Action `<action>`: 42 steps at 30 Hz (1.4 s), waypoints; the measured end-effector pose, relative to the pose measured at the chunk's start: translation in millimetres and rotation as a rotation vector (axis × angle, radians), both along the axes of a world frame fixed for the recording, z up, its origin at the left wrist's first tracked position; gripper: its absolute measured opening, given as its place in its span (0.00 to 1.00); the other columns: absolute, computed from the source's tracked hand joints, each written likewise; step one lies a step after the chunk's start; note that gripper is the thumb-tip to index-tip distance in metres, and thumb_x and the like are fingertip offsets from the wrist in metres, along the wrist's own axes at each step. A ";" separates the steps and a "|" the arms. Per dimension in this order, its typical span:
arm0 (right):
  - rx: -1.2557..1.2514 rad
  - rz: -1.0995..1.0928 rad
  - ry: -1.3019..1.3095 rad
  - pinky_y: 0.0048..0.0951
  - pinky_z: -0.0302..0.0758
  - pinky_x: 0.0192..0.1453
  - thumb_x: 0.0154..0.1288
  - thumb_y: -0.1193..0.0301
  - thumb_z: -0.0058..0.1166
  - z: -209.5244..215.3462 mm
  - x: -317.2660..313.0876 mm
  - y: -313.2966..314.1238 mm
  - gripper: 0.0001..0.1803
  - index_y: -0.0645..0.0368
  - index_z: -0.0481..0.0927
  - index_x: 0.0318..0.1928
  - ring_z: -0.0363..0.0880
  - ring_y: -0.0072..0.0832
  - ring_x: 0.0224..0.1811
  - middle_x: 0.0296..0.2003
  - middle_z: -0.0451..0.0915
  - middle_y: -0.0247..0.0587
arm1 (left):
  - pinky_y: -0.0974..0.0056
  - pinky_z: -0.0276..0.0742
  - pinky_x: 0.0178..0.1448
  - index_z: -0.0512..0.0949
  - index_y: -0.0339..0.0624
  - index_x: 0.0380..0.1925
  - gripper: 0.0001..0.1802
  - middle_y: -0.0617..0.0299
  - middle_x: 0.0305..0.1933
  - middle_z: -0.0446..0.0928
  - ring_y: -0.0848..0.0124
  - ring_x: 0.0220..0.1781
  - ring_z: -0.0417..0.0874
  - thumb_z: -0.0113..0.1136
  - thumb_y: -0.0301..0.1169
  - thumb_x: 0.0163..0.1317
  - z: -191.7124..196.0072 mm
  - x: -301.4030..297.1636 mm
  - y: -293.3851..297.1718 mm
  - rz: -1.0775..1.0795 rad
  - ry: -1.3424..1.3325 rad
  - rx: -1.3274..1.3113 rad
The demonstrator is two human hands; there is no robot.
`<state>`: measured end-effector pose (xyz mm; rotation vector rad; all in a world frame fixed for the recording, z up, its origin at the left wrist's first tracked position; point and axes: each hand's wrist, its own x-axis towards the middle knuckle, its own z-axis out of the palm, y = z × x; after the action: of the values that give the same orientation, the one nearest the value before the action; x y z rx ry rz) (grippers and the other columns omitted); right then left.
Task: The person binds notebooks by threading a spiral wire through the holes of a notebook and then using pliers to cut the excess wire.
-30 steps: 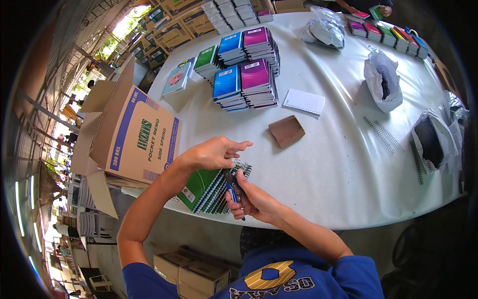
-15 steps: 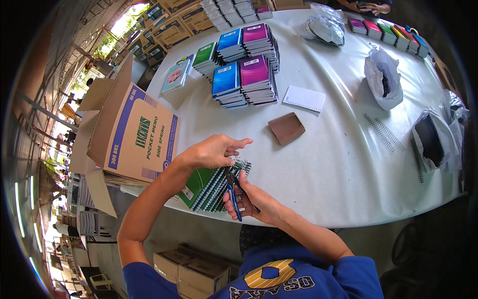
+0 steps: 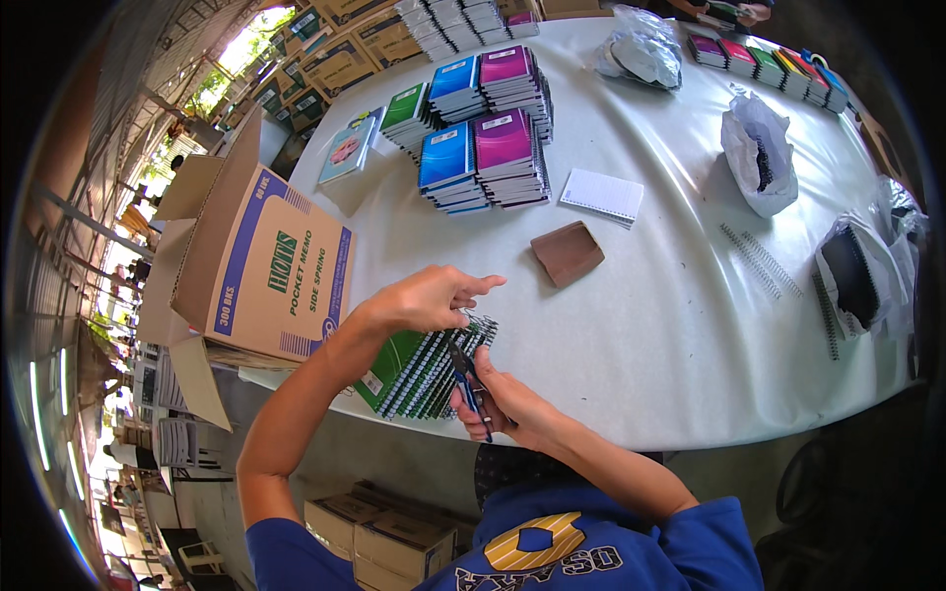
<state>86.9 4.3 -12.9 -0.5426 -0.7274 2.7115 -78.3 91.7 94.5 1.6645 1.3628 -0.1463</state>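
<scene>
A fanned stack of green spiral notebooks [image 3: 394,364] lies at the table's near edge, its wire spines facing right. My right hand [image 3: 512,406] grips blue-handled pliers [image 3: 465,374], their dark jaws close to the spines. Whether the jaws touch a wire cannot be made out. Over the far end of the stack is my left hand [image 3: 432,297], its index finger stretched out to the right and the other fingers curled in by the thumb. Anything pinched there is too small to see. Loose wire ends stick up beneath that hand.
An open cardboard box [image 3: 276,261] stands left of the stack. Farther back are piles of purple notebooks [image 3: 505,138] and blue notebooks [image 3: 448,158]. A brown curved piece [image 3: 567,254], a white ruled pad [image 3: 603,195], loose wire coils [image 3: 761,261] and plastic bags [image 3: 759,153] lie rightward.
The pliers have come back slightly from the wire ends toward me, with my right hand shifting down and right. My left hand has barely moved.
</scene>
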 end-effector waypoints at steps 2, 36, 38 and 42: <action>-0.036 -0.047 -0.034 0.27 0.68 0.28 0.66 0.31 0.27 6.8 1.6 -2.2 0.40 0.57 0.74 0.34 0.68 0.24 0.21 0.21 0.69 0.31 | 0.57 0.69 0.71 0.60 0.36 0.68 0.37 0.57 0.74 0.59 0.57 0.68 0.70 0.55 0.11 0.56 -10.7 -12.6 3.4 -0.027 -0.086 0.015; -0.076 0.060 0.002 0.27 0.72 0.28 0.68 0.32 0.28 -17.8 3.8 13.7 0.40 0.58 0.74 0.33 0.70 0.24 0.21 0.22 0.73 0.34 | 0.56 0.79 0.52 0.67 0.44 0.66 0.42 0.38 0.45 0.81 0.49 0.48 0.83 0.65 0.26 0.46 -18.1 7.2 13.4 -0.310 0.259 0.168; -0.044 0.009 -0.067 0.28 0.74 0.30 0.68 0.32 0.27 -9.9 6.6 5.6 0.40 0.58 0.75 0.34 0.72 0.25 0.22 0.23 0.74 0.35 | 0.57 0.79 0.55 0.65 0.44 0.67 0.42 0.38 0.51 0.78 0.49 0.51 0.83 0.64 0.25 0.48 -20.6 5.0 14.3 -0.318 0.249 0.167; -0.038 0.040 -0.089 0.33 0.80 0.42 0.69 0.34 0.23 -13.4 9.2 11.4 0.41 0.59 0.77 0.37 0.80 0.28 0.31 0.29 0.78 0.38 | 0.58 0.79 0.58 0.63 0.43 0.68 0.41 0.39 0.57 0.75 0.51 0.54 0.82 0.62 0.24 0.50 -25.4 1.4 14.4 -0.292 0.218 0.143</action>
<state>96.1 15.7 -26.3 -0.6683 -0.7171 2.7578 -77.0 106.1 69.1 2.0114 1.3050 -0.4184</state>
